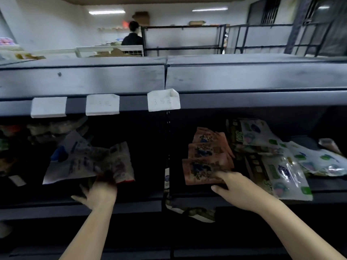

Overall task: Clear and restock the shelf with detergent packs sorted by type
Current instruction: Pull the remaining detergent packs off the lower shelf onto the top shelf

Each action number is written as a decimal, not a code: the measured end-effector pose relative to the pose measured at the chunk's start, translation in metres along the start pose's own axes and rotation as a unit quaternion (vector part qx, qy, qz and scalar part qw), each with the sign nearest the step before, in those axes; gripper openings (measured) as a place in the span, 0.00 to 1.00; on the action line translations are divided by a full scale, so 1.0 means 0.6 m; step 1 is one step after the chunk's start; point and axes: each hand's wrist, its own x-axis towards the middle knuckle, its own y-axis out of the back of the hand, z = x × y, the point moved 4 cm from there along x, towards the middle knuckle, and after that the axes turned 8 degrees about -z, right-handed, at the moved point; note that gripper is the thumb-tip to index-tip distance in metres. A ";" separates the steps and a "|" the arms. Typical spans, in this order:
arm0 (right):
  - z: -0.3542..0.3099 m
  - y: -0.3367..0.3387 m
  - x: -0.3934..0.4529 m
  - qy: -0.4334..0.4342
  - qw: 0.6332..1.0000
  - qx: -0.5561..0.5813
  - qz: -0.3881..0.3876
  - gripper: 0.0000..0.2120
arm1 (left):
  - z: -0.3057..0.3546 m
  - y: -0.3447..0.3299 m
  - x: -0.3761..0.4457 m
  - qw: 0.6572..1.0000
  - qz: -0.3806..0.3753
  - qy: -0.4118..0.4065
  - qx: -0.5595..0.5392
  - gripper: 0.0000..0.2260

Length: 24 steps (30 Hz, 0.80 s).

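My left hand (97, 192) grips a bunch of white and grey detergent packs (88, 162) by their lower edge, in the left bay of the dark shelf (131, 209). My right hand (234, 186) rests on the front pack of a row of orange detergent packs (204, 166) in the right bay, fingers on its lower right corner. To their right lie green-and-white detergent packs (281, 173), some hanging over the shelf's edge.
Three white price tags (163, 100) hang on the upper shelf rail. Blurred packs fill the far left bay (11, 143). A pack (199, 214) sticks out below the shelf's middle post. A person (132, 37) stands far behind, among empty racks.
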 end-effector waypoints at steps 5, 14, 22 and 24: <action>-0.006 -0.007 -0.020 -0.019 1.000 -0.006 0.019 0.25 | 0.054 0.013 -0.029 0.973 0.113 -0.125 -0.160 0.11; -0.007 0.000 -0.071 -0.045 0.997 0.002 0.063 0.20 | 0.130 0.035 -0.150 0.931 0.163 -0.198 -0.260 0.14; 0.009 0.012 -0.155 -0.037 0.985 0.082 0.150 0.23 | 0.200 -0.028 -0.326 0.882 0.200 -0.372 -0.208 0.23; 0.005 0.014 -0.179 -0.027 0.976 0.143 0.161 0.32 | 0.212 -0.055 -0.370 0.864 0.194 -0.421 -0.195 0.24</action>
